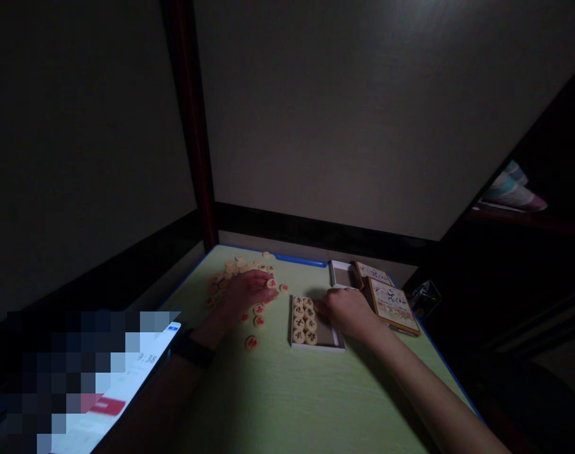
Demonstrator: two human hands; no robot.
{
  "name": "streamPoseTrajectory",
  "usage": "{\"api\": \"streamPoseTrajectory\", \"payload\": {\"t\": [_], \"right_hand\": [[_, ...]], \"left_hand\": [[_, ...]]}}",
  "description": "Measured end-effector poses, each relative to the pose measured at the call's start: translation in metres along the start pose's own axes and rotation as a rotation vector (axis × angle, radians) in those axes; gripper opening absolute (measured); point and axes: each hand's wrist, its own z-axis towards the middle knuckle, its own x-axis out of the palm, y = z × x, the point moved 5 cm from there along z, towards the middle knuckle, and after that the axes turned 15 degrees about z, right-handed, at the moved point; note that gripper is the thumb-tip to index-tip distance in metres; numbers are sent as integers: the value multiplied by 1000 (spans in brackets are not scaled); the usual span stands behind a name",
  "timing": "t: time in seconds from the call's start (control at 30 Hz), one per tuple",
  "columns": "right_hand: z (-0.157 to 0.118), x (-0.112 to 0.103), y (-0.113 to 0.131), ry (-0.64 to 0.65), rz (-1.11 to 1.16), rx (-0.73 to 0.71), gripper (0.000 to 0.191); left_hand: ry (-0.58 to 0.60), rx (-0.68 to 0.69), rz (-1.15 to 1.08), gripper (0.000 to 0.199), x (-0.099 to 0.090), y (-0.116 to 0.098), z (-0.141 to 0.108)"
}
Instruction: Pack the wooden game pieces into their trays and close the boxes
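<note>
A faint sheen (424, 9) is touching the dim wall (325, 126) facing me, a dark band (316, 230) is running low across it, a reddish post (191, 94) is rising alongside, and a green, blue-edged worktop (278, 397) is standing close by.

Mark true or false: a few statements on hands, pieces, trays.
1. The left hand holds a red-marked piece. True.
2. The right hand is at the near tray. True.
3. Pieces visible in the near tray form three columns. False: two columns of four.
4. Loose pieces lie around the left hand. True.
5. Right of the near tray, only the right hand shows. False: two patterned covers lie there too.
</note>
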Motion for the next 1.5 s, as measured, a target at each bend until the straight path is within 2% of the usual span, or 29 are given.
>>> {"api": "streamPoseTrajectory", "payload": {"t": [0.17, 0.27, 0.4, 0.47, 0.57, 0.67, 0.73, 0.8, 0.83, 0.93, 1.03, 1.13, 1.23, 1.37, 1.43, 1.5], "right_hand": [[0, 3, -3, 4, -1, 9, 32], [-2, -3, -2, -3, 4, 21, 33], [-7, -21, 7, -114, 138, -8, 24], [-11, -26, 18, -213, 276, -97, 24], [-15, -22, 38, -328, 457, -303, 32], [-17, -14, 49, -389, 524, -445, 32], [-16, -15, 48, -384, 530, -486, 32], [-14, -21, 37, -333, 525, -435, 34], [-12, -25, 29, -292, 507, -355, 35], [-7, -27, -2, -133, 323, -2, 20], [-7, -21, -13, -37, 155, 141, 27], [-5, -9, -6, -35, 74, 119, 38], [-2, -2, 1, -35, 19, 94, 40], [-5, -9, 2, -62, 38, 89, 34], [-8, -16, 8, -128, 146, -2, 25], [-13, -23, 21, -230, 303, -198, 27]], "left_hand": [[6, -3, 12, 38, 0, 1, 1], [9, -4, 7, 39, 0, 1, 1], [39, -8, 12, 39, 4, 0, -2], [78, 1, 3, 37, 10, 0, -3], [167, 29, -61, 36, 23, 0, -6], [254, 33, -92, 41, 34, -2, -11], [279, 17, -99, 45, 37, -4, -14], [275, -10, -130, 48, 38, -7, -16], [262, -20, -149, 49, 37, -8, -16], [209, -24, -180, 48, 33, -9, -15], [183, -23, -181, 45, 31, -7, -14], [184, -23, -165, 42, 31, -4, -12], [186, -27, -153, 42, 31, -2, -11], [195, -37, -145, 49, 31, 0, -10], [205, -38, -139, 50, 33, 2, -9], [226, -39, -134, 49, 36, 5, -8]]}}
